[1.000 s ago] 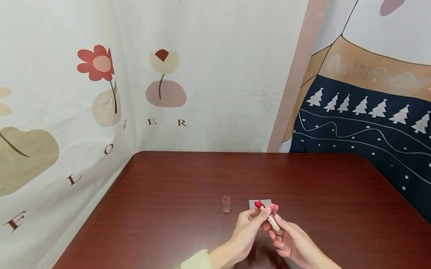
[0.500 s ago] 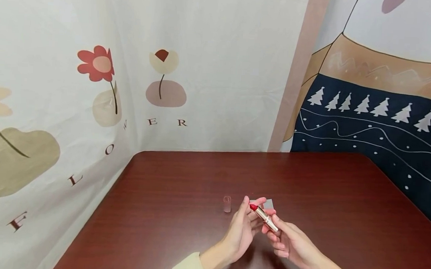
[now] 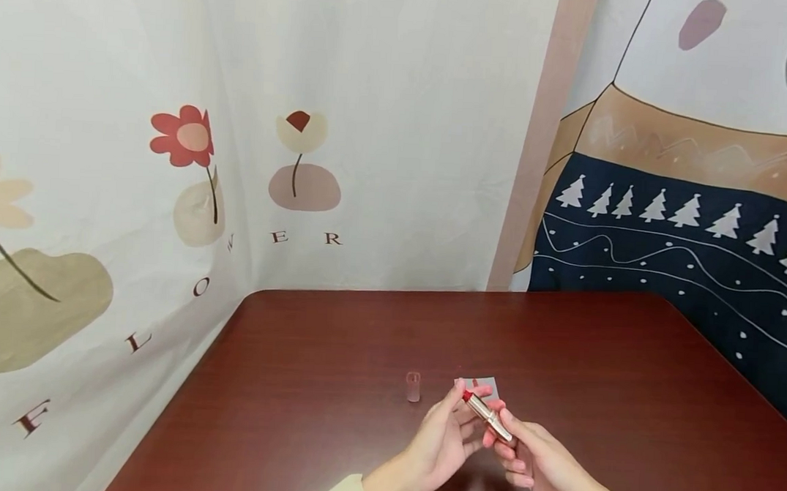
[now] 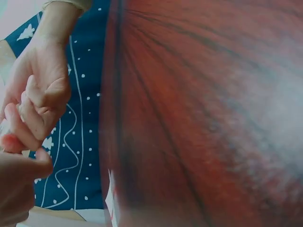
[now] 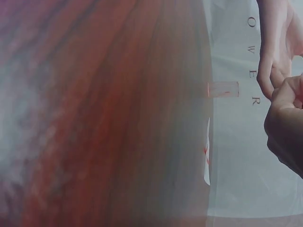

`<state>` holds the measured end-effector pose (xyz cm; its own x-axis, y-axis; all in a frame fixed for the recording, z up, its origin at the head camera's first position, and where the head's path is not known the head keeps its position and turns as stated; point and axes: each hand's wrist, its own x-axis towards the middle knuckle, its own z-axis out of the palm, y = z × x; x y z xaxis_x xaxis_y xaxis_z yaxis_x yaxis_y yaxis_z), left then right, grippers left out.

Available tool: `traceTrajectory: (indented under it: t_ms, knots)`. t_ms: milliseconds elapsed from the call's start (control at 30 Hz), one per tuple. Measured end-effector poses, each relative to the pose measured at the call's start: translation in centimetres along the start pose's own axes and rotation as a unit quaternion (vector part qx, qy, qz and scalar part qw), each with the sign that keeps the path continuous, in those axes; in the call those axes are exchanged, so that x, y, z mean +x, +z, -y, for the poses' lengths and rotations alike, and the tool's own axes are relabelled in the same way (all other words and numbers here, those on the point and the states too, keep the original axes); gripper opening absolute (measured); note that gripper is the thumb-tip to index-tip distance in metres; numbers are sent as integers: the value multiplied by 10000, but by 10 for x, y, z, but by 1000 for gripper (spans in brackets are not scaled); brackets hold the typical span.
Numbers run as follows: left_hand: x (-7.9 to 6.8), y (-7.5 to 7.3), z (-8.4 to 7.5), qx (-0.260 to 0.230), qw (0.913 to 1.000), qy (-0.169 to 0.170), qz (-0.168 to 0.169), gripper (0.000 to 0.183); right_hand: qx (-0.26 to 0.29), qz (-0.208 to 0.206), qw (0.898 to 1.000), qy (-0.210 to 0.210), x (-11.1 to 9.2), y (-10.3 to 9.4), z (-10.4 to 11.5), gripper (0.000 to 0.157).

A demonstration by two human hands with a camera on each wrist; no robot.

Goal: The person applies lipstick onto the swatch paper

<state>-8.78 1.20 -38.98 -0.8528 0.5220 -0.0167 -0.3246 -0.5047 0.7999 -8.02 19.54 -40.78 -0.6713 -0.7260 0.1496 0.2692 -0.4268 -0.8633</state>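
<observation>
My right hand (image 3: 542, 457) holds a lipstick (image 3: 490, 418) by its lower end, thumb on top. The gold tube tilts up to the left, with a short red tip showing. My left hand (image 3: 431, 445) is beside the upper end, its thumb raised near the red tip and its fingers spread behind the tube. Just beyond the hands, a small pale paper (image 3: 488, 385) with a red mark lies on the table, partly covered by the left fingers. In both wrist views the hands appear close together at the frame's side, and they mostly hide the lipstick.
A clear pinkish cap (image 3: 413, 387) stands on the dark reddish-brown table (image 3: 336, 345), left of the paper. Behind the table hangs a white curtain (image 3: 398, 128) with printed flowers. Navy fabric (image 3: 630, 256) with white trees hangs at the right.
The left hand has let go of the lipstick's upper part and spread its fingers. The right hand keeps its hold. Less red shows than half a second ago, and the head view has tilted up slightly.
</observation>
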Motion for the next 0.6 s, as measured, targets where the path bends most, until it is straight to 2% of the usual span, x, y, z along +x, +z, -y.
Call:
traceTrajectory:
  t_ms: [133,333,400,467,533,600]
  knots:
    - [-2,0,-1,-93,9992,-345,155,47,-22,164,9998,-65,-2,-1,-2,51]
    - [-7,5,1,-232,9990,-373,-12,42,28,215,9997,-103,-4,1,-2,52]
    - [-8,7,-1,-209,9994,-220,-142,46,-2,156,9998,-97,-4,2,-1,51]
    - [-9,6,-5,-24,9994,84,-338,48,-17,37,10000,-78,-5,3,2,50]
    - [-10,1,-13,354,9968,412,-584,45,-45,-87,9999,-47,-6,3,4,49]
    - [-10,-7,-24,931,9882,742,-967,40,-66,-209,9998,-34,-7,3,8,47]
